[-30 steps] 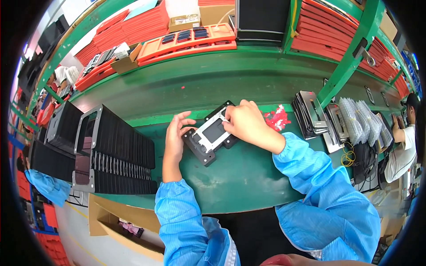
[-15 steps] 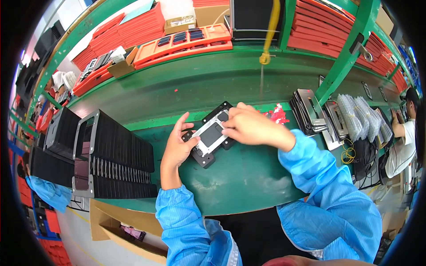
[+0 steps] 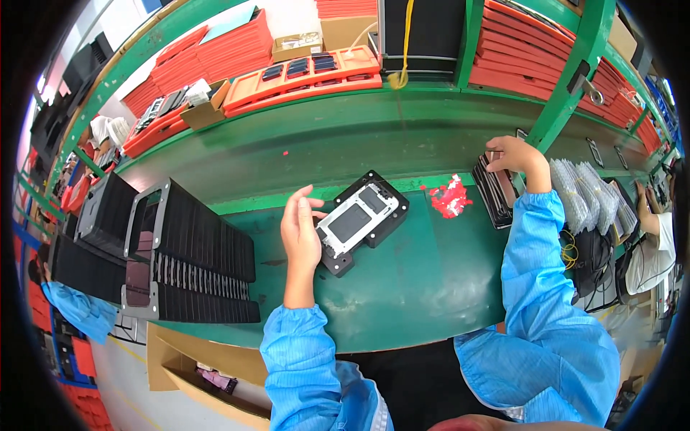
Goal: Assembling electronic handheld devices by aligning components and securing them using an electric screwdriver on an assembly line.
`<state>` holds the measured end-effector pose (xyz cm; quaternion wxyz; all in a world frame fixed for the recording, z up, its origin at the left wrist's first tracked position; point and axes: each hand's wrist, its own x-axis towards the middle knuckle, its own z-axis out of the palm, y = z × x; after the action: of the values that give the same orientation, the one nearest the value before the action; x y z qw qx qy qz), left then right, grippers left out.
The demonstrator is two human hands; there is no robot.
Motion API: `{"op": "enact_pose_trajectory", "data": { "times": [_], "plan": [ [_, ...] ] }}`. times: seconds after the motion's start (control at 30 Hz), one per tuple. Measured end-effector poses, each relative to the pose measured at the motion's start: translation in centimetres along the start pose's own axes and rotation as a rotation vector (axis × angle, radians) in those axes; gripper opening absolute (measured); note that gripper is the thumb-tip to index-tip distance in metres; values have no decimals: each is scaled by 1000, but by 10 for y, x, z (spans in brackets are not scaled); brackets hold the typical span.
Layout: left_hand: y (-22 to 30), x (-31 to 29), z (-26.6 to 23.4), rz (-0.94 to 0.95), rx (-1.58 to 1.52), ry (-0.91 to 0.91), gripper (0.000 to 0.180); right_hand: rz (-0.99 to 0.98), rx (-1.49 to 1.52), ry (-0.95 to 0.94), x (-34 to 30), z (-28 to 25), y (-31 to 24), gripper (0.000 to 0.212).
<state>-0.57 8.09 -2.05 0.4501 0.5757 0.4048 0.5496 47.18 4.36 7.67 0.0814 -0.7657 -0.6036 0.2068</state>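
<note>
A silver-white phone frame [image 3: 350,226] with dark rectangular areas lies in a black holding block [image 3: 388,223] on the green bench, tilted up to the right. My left hand [image 3: 300,233] is open at the block's left side, its fingers raised and loosely curved; one fingertip reaches close to the edge. My right hand [image 3: 516,156] is stretched out to the right, over the far end of a stack of thin, dark, phone-sized panels [image 3: 496,197]. Its fingers are bent but apart, and I see nothing between them. Whether they touch the top panel is unclear.
Red and white scraps [image 3: 451,197] lie right of the block. Tall rows of black trays [image 3: 201,251] stand left. Bubble-wrapped pieces [image 3: 575,190] are farther right. A yellow cord [image 3: 405,43] hangs above the bench. Orange trays [image 3: 302,79] line the back shelf; an open carton [image 3: 208,370] is below.
My right hand has left the phone frame and moved right to the panel stack. My left hand has let go of the block's side, its thumb now off the frame.
</note>
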Motion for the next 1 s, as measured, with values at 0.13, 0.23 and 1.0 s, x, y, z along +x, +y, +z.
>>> {"op": "enact_pose_trajectory", "data": {
  "times": [0.13,0.23,1.0],
  "plan": [
    [-5,3,5,55,-117,113,51,-17,31,67,8,8,6,67],
    [-1,5,17,75,-223,238,54,-40,21,123,12,13,9,68],
    [-12,-48,127,-98,-212,-633,22,-98,-117,351,21,33,-8,75]
  ]
}}
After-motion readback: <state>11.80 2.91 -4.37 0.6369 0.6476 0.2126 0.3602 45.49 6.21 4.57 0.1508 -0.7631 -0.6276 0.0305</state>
